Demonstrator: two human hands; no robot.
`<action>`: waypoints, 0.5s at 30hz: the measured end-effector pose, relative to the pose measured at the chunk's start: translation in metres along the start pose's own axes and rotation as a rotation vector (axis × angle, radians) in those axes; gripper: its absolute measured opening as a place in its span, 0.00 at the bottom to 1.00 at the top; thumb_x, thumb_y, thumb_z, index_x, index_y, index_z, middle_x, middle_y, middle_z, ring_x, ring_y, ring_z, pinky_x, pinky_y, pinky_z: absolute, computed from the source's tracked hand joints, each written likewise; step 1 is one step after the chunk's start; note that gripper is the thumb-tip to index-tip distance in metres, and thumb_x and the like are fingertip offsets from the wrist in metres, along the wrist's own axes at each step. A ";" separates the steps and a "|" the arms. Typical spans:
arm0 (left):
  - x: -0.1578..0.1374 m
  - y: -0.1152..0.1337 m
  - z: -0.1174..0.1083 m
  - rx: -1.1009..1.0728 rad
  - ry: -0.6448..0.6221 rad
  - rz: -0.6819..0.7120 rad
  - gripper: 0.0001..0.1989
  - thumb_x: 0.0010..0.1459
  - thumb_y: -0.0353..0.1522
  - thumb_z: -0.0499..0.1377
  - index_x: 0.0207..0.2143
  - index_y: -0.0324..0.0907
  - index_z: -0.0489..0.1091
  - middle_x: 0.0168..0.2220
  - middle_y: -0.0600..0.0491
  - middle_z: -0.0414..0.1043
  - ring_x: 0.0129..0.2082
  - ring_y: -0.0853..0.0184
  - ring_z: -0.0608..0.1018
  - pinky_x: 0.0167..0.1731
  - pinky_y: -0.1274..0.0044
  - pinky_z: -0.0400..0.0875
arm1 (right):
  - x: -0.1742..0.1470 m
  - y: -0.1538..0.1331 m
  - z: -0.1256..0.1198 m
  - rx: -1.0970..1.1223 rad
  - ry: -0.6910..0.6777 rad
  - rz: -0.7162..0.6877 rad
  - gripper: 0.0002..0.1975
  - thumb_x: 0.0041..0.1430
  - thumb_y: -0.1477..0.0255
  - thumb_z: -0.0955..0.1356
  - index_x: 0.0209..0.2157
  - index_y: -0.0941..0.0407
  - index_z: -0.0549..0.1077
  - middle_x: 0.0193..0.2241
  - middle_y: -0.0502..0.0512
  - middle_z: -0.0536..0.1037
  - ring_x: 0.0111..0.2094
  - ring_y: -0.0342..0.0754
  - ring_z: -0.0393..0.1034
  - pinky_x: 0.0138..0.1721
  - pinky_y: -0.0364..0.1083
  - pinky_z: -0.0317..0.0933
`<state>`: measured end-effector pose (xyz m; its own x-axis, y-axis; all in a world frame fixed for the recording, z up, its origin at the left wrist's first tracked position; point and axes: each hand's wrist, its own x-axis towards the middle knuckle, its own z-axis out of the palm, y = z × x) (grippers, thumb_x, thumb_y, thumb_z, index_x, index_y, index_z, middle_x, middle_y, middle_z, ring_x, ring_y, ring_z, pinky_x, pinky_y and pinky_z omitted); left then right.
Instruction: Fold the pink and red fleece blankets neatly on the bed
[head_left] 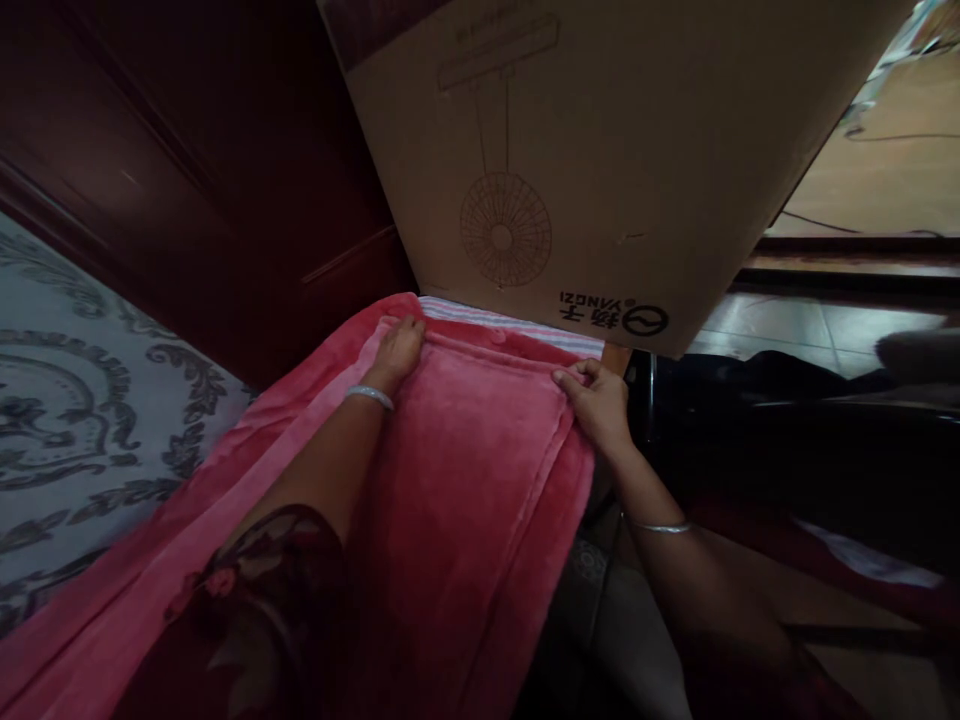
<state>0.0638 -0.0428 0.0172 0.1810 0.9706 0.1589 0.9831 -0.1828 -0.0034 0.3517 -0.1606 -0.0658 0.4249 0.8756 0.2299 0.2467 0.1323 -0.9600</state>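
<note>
A folded pink plush blanket (465,470) stretches from the lower left up to a large cardboard box. At its far left edge, my left hand (400,352) is closed on the fabric, its fingertips partly hidden in the pile. My right hand (602,400) pinches the far right corner between thumb and fingers. The far edge runs nearly straight between both hands. Beyond that edge, a strip of striped cloth (517,327) shows under the blanket, next to the box.
The cardboard box (600,150), printed with a fan, stands right behind the blanket. A dark red wooden panel (225,200) rises at the left, beside patterned wallpaper (82,420). Dark items (795,450) lie at the right, with floor tiles (795,325) beyond.
</note>
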 end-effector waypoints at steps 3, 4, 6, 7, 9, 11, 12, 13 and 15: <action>-0.008 -0.001 0.018 -0.052 -0.016 -0.031 0.20 0.64 0.25 0.48 0.54 0.38 0.72 0.59 0.40 0.70 0.60 0.55 0.72 0.61 0.67 0.65 | 0.001 0.001 0.000 -0.023 -0.014 -0.013 0.13 0.43 0.59 0.70 0.22 0.54 0.69 0.20 0.48 0.69 0.25 0.45 0.60 0.30 0.46 0.55; -0.010 -0.002 0.021 -0.078 0.000 -0.033 0.21 0.64 0.25 0.49 0.56 0.38 0.71 0.61 0.40 0.68 0.61 0.55 0.71 0.62 0.68 0.64 | 0.001 0.002 0.000 -0.028 -0.019 -0.018 0.12 0.43 0.59 0.69 0.22 0.54 0.69 0.19 0.48 0.69 0.24 0.45 0.60 0.30 0.46 0.55; -0.016 -0.004 0.019 -0.120 0.051 -0.036 0.24 0.63 0.26 0.50 0.61 0.38 0.66 0.67 0.41 0.60 0.66 0.57 0.65 0.64 0.70 0.61 | 0.001 0.004 0.000 -0.038 -0.022 -0.030 0.12 0.44 0.59 0.69 0.22 0.53 0.68 0.19 0.48 0.69 0.24 0.45 0.60 0.29 0.46 0.55; -0.019 -0.006 0.016 -0.127 0.081 -0.049 0.26 0.63 0.26 0.50 0.64 0.38 0.62 0.70 0.42 0.54 0.68 0.58 0.63 0.65 0.71 0.60 | 0.001 0.004 0.000 -0.044 -0.020 -0.037 0.13 0.44 0.58 0.69 0.22 0.53 0.68 0.19 0.48 0.69 0.24 0.45 0.60 0.29 0.46 0.56; -0.026 -0.014 0.008 -0.112 0.109 -0.139 0.28 0.64 0.26 0.49 0.67 0.41 0.58 0.73 0.45 0.49 0.69 0.58 0.60 0.67 0.69 0.57 | 0.000 0.005 0.000 -0.059 -0.014 -0.051 0.14 0.44 0.57 0.68 0.21 0.53 0.68 0.20 0.49 0.70 0.24 0.46 0.60 0.30 0.46 0.56; -0.034 -0.028 0.000 -0.096 0.092 -0.285 0.26 0.66 0.29 0.48 0.66 0.42 0.60 0.71 0.44 0.55 0.68 0.56 0.62 0.66 0.64 0.57 | -0.002 0.006 0.001 -0.071 -0.005 -0.059 0.15 0.44 0.55 0.68 0.22 0.53 0.68 0.20 0.49 0.71 0.24 0.47 0.61 0.29 0.46 0.56; -0.039 -0.036 -0.003 -0.090 0.074 -0.356 0.25 0.66 0.30 0.49 0.65 0.41 0.61 0.69 0.42 0.59 0.67 0.53 0.64 0.65 0.62 0.58 | -0.004 0.007 0.001 -0.075 0.001 -0.060 0.15 0.45 0.55 0.68 0.22 0.52 0.69 0.19 0.49 0.71 0.24 0.47 0.61 0.29 0.46 0.56; -0.043 -0.046 -0.004 -0.090 0.057 -0.417 0.24 0.67 0.32 0.49 0.64 0.39 0.63 0.66 0.39 0.63 0.65 0.51 0.67 0.63 0.61 0.60 | -0.005 0.007 0.001 -0.079 0.008 -0.058 0.16 0.45 0.54 0.68 0.22 0.52 0.69 0.19 0.49 0.70 0.23 0.47 0.61 0.28 0.46 0.56; -0.049 -0.065 -0.006 -0.102 0.047 -0.481 0.24 0.67 0.36 0.50 0.62 0.35 0.64 0.61 0.34 0.69 0.61 0.49 0.72 0.59 0.61 0.66 | -0.007 0.007 0.001 -0.085 0.019 -0.054 0.16 0.44 0.53 0.68 0.23 0.52 0.70 0.18 0.49 0.69 0.22 0.47 0.60 0.27 0.46 0.54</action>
<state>-0.0089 -0.0798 0.0157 -0.2965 0.9410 0.1630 0.9471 0.2676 0.1773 0.3493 -0.1650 -0.0743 0.4252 0.8592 0.2844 0.3424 0.1382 -0.9293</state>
